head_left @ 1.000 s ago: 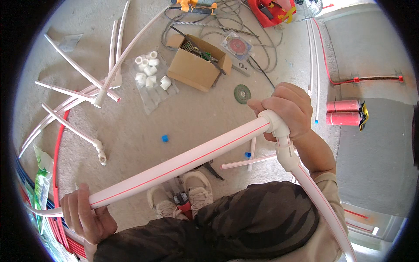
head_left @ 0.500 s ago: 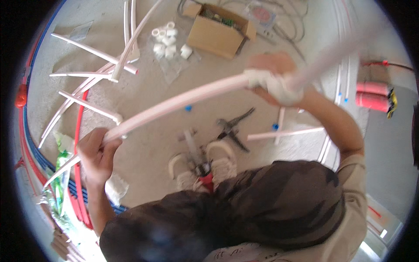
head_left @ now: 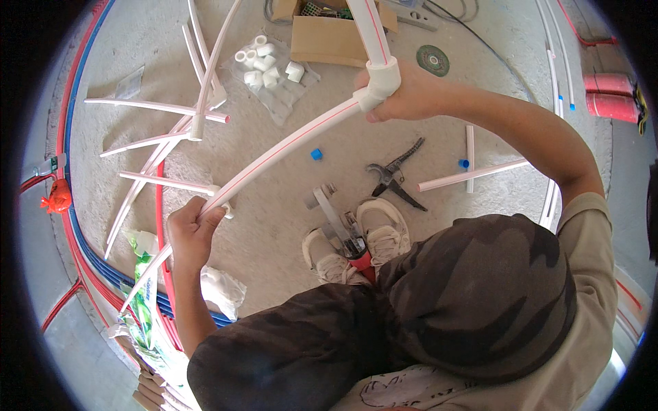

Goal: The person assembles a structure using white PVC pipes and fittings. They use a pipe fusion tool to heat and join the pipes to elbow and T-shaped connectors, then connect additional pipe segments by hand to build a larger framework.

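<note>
A long white pipe with a red stripe runs slantwise across the view. My left hand is closed round its near left part, and the pipe's end reaches past it to the lower left. At the far end a white elbow fitting joins it to a second striped pipe, which points away past the upper edge. My right hand grips the elbow from the right; some of its fingers are hidden behind it. Below, a black plier-like tool lies on the floor, beside a blue cap.
An electric tool with a flat metal plate stands between my shoes. Several striped pipes lie at the left. White fittings rest on a plastic bag near a cardboard box. A grinding disc lies beyond my right arm.
The joined pipes have turned: the second pipe swung from the upper right to point nearly straight away. My right hand and the elbow moved farther off and leftward. Both hands keep their hold.
</note>
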`<state>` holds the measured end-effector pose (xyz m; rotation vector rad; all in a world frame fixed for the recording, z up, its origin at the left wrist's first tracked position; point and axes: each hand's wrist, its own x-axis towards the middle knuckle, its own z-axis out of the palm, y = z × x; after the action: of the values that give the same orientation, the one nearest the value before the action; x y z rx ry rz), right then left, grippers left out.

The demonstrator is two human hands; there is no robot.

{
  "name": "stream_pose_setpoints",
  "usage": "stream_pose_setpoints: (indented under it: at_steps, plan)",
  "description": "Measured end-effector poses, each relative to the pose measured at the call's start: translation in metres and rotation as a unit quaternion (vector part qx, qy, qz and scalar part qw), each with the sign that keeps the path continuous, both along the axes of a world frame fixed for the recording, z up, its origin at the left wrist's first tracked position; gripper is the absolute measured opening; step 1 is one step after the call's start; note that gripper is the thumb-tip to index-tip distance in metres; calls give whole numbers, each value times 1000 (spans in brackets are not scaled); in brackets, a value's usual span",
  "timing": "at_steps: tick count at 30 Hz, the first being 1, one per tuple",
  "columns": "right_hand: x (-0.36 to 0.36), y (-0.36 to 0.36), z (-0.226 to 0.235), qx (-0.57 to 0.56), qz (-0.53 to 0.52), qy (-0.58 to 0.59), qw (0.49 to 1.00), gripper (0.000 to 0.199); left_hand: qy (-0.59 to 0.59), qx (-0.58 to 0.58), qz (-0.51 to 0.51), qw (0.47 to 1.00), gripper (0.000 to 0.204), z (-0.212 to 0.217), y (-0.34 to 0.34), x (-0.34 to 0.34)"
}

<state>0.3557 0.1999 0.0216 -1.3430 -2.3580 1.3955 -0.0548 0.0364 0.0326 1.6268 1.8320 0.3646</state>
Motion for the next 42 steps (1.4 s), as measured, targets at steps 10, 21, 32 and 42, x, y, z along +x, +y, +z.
stream_pose_setpoints:
  at_steps: [10,21,32,42]
  plan:
    - [10,-10,-3,91,66,90,990,26,38,55,-15,998,39,6,-5,1]
    - [17,-13,24,309,156,40,937,17,129,273,-75,950,34,31,-24,14]
    - [31,-24,44,335,106,132,927,21,190,327,-111,919,38,53,-38,34]
    - [36,-31,60,325,110,121,932,24,208,334,-122,911,38,67,-42,43]
